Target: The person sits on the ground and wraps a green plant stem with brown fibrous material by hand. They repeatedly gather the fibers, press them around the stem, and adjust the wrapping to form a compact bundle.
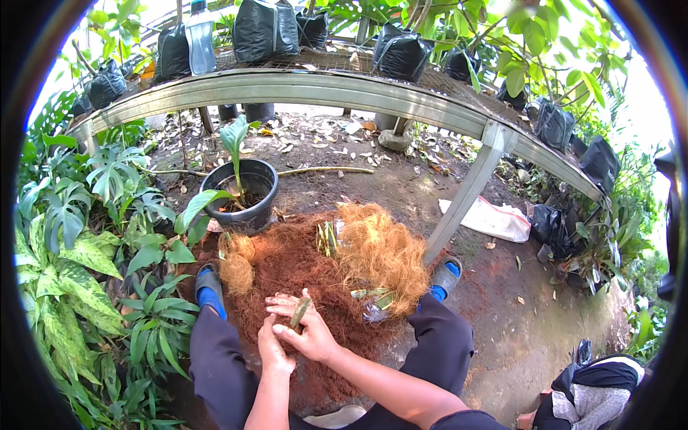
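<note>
My left hand (pixel 275 344) and my right hand (pixel 306 325) are pressed together above a heap of reddish-brown coco peat (pixel 301 258). A short green leaf piece (pixel 300 312) stands up between them, against the right hand's palm and thumb. What lies between the palms is hidden. Beyond my hands, orange coconut fibre (pixel 379 252) covers the heap's right part, and a smaller clump of fibre (pixel 236 266) is at its left. Cut leaf pieces (pixel 326 239) rest upright in the peat, with others (pixel 382 300) near the fibre's lower edge.
A black plastic pot (pixel 252 215) with a leafy plant stands behind the peat. A metal-framed bench (pixel 301 88) bears black grow bags (pixel 266 32) and a plastic bottle (pixel 200 43). Its slanting leg (pixel 462 188) comes down at the right. A white sack (pixel 486 219) lies behind; foliage (pixel 64 301) crowds the left.
</note>
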Demonstrator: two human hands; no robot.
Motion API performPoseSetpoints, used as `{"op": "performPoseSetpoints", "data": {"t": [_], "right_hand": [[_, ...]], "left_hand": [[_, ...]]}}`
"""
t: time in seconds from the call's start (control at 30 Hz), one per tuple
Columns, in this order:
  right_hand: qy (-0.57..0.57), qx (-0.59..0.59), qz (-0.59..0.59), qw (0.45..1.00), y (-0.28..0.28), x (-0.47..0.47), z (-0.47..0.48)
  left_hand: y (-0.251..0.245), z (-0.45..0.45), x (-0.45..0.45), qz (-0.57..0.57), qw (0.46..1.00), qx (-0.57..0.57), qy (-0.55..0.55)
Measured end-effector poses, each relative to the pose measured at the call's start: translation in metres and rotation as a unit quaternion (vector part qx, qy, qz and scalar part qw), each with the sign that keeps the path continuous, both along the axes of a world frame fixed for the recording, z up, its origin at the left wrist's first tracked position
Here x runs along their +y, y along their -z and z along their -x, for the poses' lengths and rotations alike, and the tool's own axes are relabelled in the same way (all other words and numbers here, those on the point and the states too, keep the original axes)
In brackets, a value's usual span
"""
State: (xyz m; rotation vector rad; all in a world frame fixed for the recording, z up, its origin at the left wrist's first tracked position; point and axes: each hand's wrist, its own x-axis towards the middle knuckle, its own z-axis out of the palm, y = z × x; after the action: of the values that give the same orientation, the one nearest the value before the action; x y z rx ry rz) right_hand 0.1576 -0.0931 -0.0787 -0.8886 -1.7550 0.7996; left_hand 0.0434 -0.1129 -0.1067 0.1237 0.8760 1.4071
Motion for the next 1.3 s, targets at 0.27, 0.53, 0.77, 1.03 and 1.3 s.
{"op": "performPoseSetpoints", "data": {"t": [0.27,0.53,0.77,1.03,1.3], "right_hand": [[0.021,0.094,0.141,0.985,0.013,-0.023,0.008],[0.125,0.053,-0.032,0.99,0.01,-0.031,0.019],[0.155,0.036,-0.025,0.987,0.002,-0.03,0.031],[0.069,-0.019,-0.084,0.994,-0.007,-0.011,0.034],[-0.16,-0.013,0.034,0.986,-0.021,0.029,0.044]], "left_hand": [[-0.007,-0.004,-0.014,0.035,0.999,0.022,0.031],[0.018,-0.005,-0.004,-0.102,0.991,-0.084,0.02],[0.055,0.005,0.015,-0.107,0.993,-0.057,-0.001],[0.004,0.014,0.001,-0.149,0.98,-0.128,0.017],[-0.002,0.037,0.003,-0.117,0.982,-0.137,-0.049]]}}
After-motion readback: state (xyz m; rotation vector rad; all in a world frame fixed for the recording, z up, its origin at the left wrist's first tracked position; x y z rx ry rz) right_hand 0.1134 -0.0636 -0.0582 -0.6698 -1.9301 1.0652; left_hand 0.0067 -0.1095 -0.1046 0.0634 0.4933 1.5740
